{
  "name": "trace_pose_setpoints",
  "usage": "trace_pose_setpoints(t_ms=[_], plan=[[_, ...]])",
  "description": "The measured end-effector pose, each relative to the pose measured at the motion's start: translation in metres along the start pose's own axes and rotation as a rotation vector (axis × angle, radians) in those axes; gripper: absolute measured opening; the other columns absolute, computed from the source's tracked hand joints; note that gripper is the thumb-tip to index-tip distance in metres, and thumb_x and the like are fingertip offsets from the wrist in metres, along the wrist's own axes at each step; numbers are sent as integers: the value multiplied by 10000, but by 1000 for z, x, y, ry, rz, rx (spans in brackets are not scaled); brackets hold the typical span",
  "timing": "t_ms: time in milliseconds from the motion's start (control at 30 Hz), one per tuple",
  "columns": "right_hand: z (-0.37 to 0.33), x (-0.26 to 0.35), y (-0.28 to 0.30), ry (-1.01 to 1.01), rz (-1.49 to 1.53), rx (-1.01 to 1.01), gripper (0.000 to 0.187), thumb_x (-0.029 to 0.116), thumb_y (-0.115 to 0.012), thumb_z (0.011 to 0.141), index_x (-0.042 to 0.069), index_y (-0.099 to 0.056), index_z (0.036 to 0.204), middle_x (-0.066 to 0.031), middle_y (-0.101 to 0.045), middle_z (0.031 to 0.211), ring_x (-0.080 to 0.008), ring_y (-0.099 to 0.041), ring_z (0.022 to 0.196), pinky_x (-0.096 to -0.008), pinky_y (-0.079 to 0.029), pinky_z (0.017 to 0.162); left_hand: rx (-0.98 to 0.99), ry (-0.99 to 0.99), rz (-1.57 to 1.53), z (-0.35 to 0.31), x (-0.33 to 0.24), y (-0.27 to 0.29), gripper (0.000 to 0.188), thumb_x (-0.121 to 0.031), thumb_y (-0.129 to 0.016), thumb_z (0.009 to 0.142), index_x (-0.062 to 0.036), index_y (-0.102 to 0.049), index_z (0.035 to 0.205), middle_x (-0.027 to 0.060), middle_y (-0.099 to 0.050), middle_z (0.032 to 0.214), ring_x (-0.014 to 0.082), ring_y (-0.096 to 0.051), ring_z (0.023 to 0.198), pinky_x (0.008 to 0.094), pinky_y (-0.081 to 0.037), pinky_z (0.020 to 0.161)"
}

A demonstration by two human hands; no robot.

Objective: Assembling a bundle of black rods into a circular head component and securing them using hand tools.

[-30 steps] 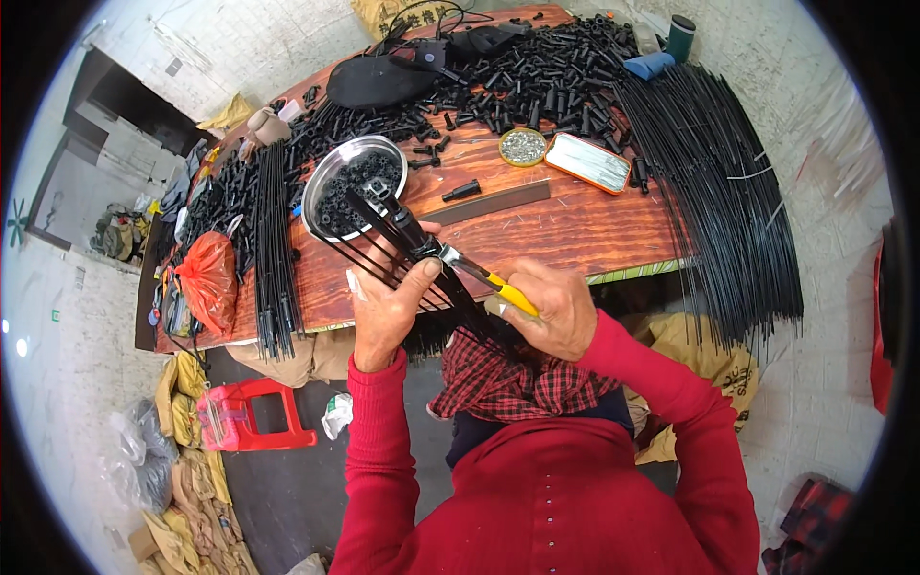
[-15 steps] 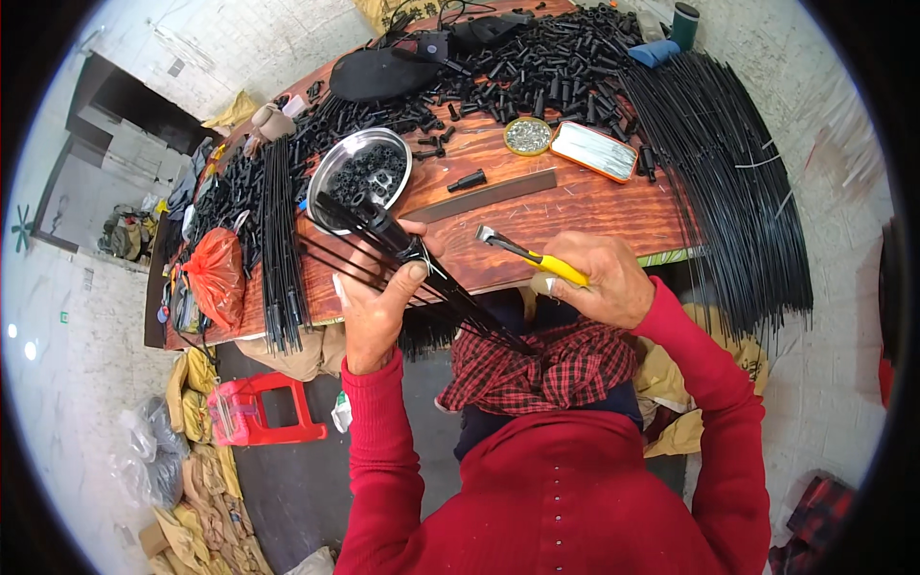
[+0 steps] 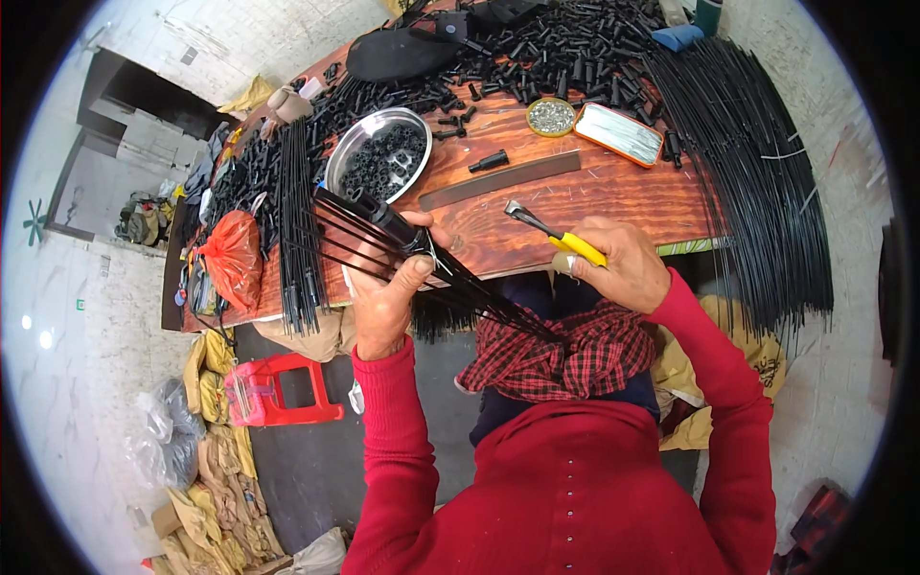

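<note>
My left hand (image 3: 385, 302) is closed round a bundle of thin black rods (image 3: 479, 299) with a thick black tubular piece at its upper end. A thin pale tie crosses the bundle beside my thumb. The rods slant down to the right, their lower ends resting by the red checked cloth (image 3: 594, 355) on my lap. In my right hand (image 3: 628, 266) are yellow-handled pincers (image 3: 584, 248), gripped by the handles. Their metal jaws point up and left, apart from the bundle. A beige wrap covers part of one digit of that hand.
On the wooden table (image 3: 537, 230) lie a flat bar (image 3: 503, 180), a loose black tube (image 3: 489, 161), a metal bowl (image 3: 415, 129) of black rings and two tins of small metal pieces. Black parts (image 3: 575, 57) heap behind. Rod bundles (image 3: 757, 182) lie right and left; a red stool (image 3: 311, 415) stands lower left.
The whole view has shifted slightly, so the table sits further right and higher. Both hands keep their grips, and the pincers stay clear of the bundle.
</note>
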State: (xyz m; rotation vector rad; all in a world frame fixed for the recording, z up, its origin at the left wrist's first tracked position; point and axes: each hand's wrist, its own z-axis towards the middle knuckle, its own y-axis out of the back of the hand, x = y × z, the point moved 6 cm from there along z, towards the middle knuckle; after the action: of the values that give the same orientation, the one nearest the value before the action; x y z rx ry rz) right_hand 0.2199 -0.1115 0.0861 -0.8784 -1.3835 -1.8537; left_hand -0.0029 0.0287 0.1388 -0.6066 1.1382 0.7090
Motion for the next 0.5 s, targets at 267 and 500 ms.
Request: trace_pose_setpoints(t_ms=[267,500], plan=[[12,89,34,447,-413,-140,305,92,-758,722,74,-719,1025,-95,-641,996,-284,-645,912,-389,-514,746,-53,-22,118,2,-9,-18,423,-100,-791,853,45,-643,1221,99,-715,1038,138,-666,905,277,-544,816],[18,118,50,570,-836,-250,261,98,-684,736,79,-706,996,-102,-623,1115,-275,-624,996,-429,-501,846,-49,-29,137,2,-8,-25,372,-53,-769,868,31,-666,1215,66,-709,1053,117,-649,907,268,-531,811]])
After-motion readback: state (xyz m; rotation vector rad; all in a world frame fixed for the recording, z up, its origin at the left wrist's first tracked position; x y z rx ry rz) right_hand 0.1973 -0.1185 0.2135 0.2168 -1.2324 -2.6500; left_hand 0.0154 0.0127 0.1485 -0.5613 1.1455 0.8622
